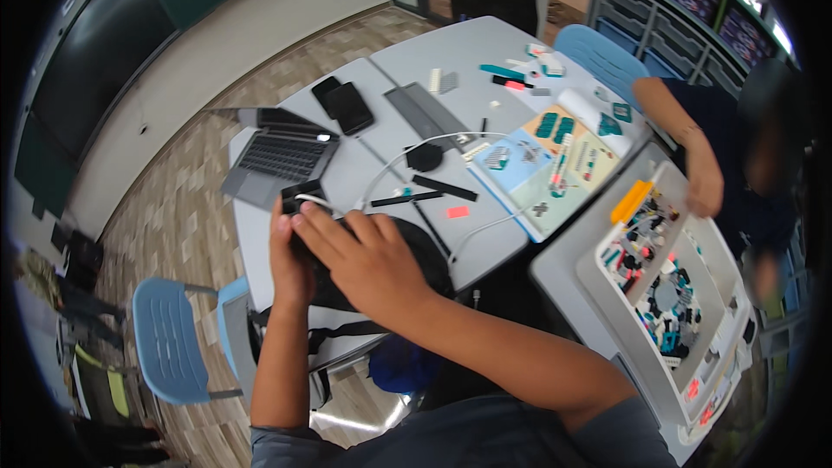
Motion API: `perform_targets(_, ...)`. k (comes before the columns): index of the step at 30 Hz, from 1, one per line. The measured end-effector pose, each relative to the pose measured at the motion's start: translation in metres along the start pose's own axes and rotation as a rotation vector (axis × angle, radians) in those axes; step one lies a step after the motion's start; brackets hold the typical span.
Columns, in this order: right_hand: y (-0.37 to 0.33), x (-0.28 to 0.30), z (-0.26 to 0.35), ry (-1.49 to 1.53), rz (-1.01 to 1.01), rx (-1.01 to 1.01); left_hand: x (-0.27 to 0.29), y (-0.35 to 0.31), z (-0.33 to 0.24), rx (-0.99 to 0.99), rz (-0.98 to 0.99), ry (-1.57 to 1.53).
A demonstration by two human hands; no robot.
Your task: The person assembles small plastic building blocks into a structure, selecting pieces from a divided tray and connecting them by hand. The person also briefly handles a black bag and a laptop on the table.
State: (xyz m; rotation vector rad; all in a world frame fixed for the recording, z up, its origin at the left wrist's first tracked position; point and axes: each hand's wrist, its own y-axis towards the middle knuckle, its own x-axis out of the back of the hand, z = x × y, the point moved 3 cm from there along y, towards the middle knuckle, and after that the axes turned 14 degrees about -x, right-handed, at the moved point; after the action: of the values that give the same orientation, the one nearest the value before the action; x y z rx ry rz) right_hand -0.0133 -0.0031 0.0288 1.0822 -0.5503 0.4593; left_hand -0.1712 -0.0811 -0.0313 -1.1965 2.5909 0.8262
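Note:
My left hand [291, 267] is upright at the table's near left side, its fingers closed round a small black box-shaped device [299, 191]. A white cable [314, 200] meets this device. My right hand [366, 270] reaches across from the right, its fingertips pressed together at the cable's end, against the device. The exact grip is partly hidden by the fingers. Under both hands lies a black bag [425, 251] with straps hanging over the table's near edge. An open grey laptop [282, 156] stands just beyond the device.
Two black phones [351, 109] lie past the laptop. Black strips [445, 187], a pink sticky note [457, 212] and a colourful booklet [555, 165] are on the table. At right, another person's arm [704, 165] reaches to a bin [598, 269] of building bricks. Blue chairs [173, 342] stand around.

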Motion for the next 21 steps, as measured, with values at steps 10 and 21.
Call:
perform_targets(10, 0.000, 0.011, -0.015, 0.252, 0.155, -0.062, -0.007, 0.001, -0.025, 0.026, 0.183, 0.139)
perform_targets(21, -0.068, 0.062, -0.043, 0.074, 0.217, -0.273, -0.037, 0.009, -0.012, -0.437, 0.326, 0.667)
